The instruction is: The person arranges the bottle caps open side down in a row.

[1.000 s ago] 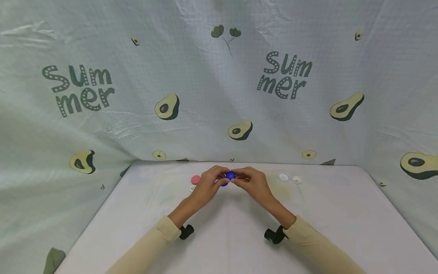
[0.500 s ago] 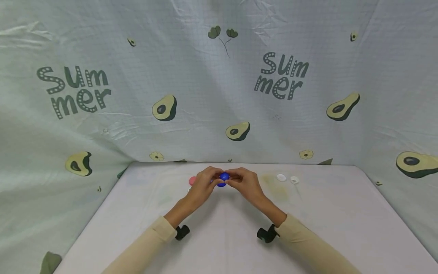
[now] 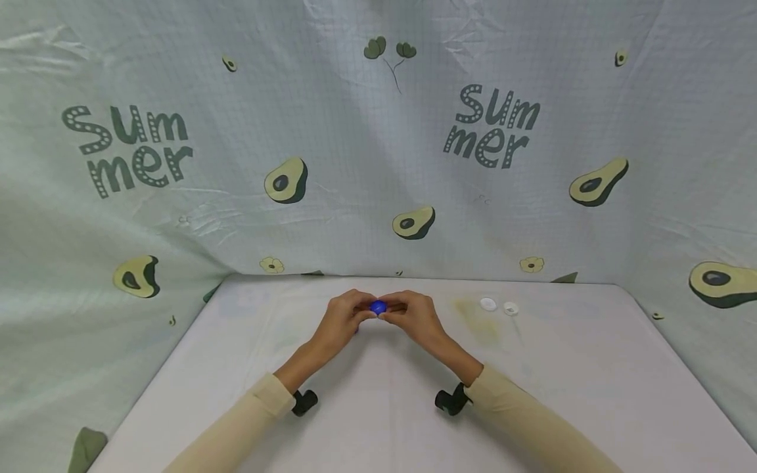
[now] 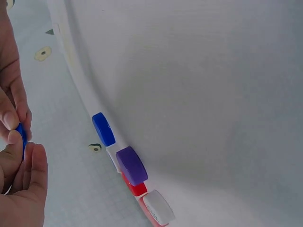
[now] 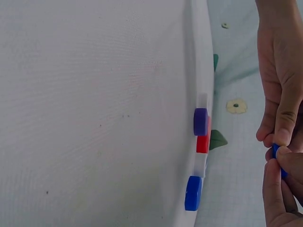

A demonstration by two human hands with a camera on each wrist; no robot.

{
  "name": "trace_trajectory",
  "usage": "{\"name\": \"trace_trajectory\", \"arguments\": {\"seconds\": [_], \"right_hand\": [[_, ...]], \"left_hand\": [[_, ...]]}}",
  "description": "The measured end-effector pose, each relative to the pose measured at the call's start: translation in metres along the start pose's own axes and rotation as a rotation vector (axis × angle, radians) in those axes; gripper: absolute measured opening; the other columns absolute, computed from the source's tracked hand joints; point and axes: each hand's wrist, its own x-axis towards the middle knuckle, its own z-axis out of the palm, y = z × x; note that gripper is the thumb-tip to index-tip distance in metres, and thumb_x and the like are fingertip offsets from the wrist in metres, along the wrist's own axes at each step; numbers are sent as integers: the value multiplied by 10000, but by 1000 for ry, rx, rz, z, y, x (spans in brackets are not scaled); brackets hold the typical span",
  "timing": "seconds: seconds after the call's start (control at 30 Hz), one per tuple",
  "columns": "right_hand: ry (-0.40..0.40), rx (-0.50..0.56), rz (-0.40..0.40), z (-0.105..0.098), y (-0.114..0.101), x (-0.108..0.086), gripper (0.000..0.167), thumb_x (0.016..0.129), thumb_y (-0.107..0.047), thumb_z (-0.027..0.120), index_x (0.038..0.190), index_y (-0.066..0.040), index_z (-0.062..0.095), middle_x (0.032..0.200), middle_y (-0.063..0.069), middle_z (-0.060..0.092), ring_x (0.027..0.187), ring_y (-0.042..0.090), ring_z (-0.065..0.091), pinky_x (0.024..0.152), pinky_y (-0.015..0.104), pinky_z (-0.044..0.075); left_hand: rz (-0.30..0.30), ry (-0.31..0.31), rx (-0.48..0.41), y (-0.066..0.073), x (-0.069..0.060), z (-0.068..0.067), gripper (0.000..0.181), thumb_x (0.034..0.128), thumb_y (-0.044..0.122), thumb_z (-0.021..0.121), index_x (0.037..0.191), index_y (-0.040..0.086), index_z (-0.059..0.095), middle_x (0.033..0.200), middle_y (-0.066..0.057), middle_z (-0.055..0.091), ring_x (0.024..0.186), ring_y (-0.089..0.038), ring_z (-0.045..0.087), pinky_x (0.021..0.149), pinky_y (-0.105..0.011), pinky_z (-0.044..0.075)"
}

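In the head view, my left hand [image 3: 338, 323] and right hand [image 3: 416, 318] meet above the table, pinching a small round blue bottle cap [image 3: 378, 307] between thumbs and fingers. That cap [image 4: 23, 137] appears edge-on in the left wrist view, fingertips covering much of it. On the table beyond lies a row of caps: another blue cap [image 4: 103, 129], a purple cap [image 4: 132, 165], a red cap [image 4: 134, 186] and a whitish cap [image 4: 159, 207]. My left hand hides most of this row from the head camera.
Two white caps [image 3: 487, 304] lie on the table [image 3: 390, 407] to the right of my hands, near its back. A printed cloth [image 3: 343, 131] hangs behind the table and along its sides. Black wrist cameras [image 3: 305, 402] are strapped below both sleeves.
Both hands have shifted left with the blue cap held between them. The pink cap and other caps that showed beside my left hand are now mostly covered by it.
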Motion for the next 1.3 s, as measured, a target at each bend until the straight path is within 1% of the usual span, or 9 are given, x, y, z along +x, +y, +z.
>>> {"name": "trace_trajectory", "arguments": {"seconds": [0.23, 0.47, 0.57, 0.67, 0.9, 1.07, 1.2, 1.27, 1.3], "right_hand": [[-23, 13, 18, 9, 2, 7, 274, 831, -3, 817, 1097, 32, 756, 1047, 155, 746, 875, 232, 751, 745, 229, 599], [-60, 35, 39, 7, 12, 9, 283, 849, -36, 815, 1125, -8, 760, 1068, 119, 739, 891, 188, 736, 755, 234, 598], [-102, 59, 68, 5, 16, 10, 286, 861, -67, 813, 1139, -28, 759, 1068, 98, 750, 896, 165, 733, 767, 236, 597], [-146, 65, 66, 4, 18, 11, 283, 872, -73, 804, 1146, -28, 751, 1059, 96, 758, 896, 166, 730, 775, 247, 597], [-189, 31, 67, 6, 21, 16, 289, 878, -96, 803, 1159, -43, 754, 1062, 78, 763, 902, 149, 734, 774, 241, 596], [-182, 52, 92, 8, 21, 17, 282, 875, -116, 810, 1151, -74, 771, 1063, 74, 770, 909, 154, 742, 774, 252, 599], [-158, 69, 117, 10, 21, 15, 282, 862, -147, 826, 1135, -87, 783, 1035, 66, 777, 905, 150, 745, 771, 257, 599], [-147, 57, 125, 12, 21, 15, 281, 856, -163, 834, 1124, -94, 789, 1019, 61, 780, 904, 148, 747, 765, 256, 598], [-143, 53, 127, 13, 21, 15, 282, 852, -168, 837, 1121, -96, 792, 1016, 60, 780, 907, 148, 748, 764, 258, 599]], "left_hand": [[-46, 6, -41, -6, -1, -6, 208, 881, -2, 739, 1083, -47, 710, 994, -127, 703, 906, -270, 729, 785, -272, 600], [-138, -6, -91, -16, 0, -3, 256, 852, 28, 786, 1086, -41, 710, 980, -142, 733, 872, -269, 730, 771, -267, 598], [-169, -28, -113, -20, 0, -4, 256, 852, 28, 793, 1090, -31, 719, 984, -137, 744, 865, -253, 727, 767, -261, 595], [-191, -63, -124, -23, 0, -5, 246, 862, 29, 792, 1094, -22, 729, 1004, -131, 751, 868, -239, 726, 761, -258, 592], [-208, -135, -137, -31, 5, -15, 250, 859, 63, 809, 1092, -6, 751, 1010, -117, 761, 895, -211, 729, 809, -292, 597], [-274, -168, -160, -35, 8, -22, 272, 847, 80, 825, 1105, 13, 770, 1024, -104, 770, 940, -210, 739, 838, -308, 597], [-327, -182, -203, -37, 7, -25, 289, 858, 107, 821, 1130, 22, 771, 1037, -108, 772, 963, -214, 745, 824, -304, 597], [-330, -192, -208, -37, 6, -26, 289, 861, 112, 818, 1132, 22, 771, 1041, -112, 771, 959, -217, 746, 819, -300, 597], [-318, -201, -205, -37, 6, -27, 289, 864, 109, 814, 1133, 13, 768, 1042, -123, 770, 956, -226, 747, 817, -304, 599]]}}
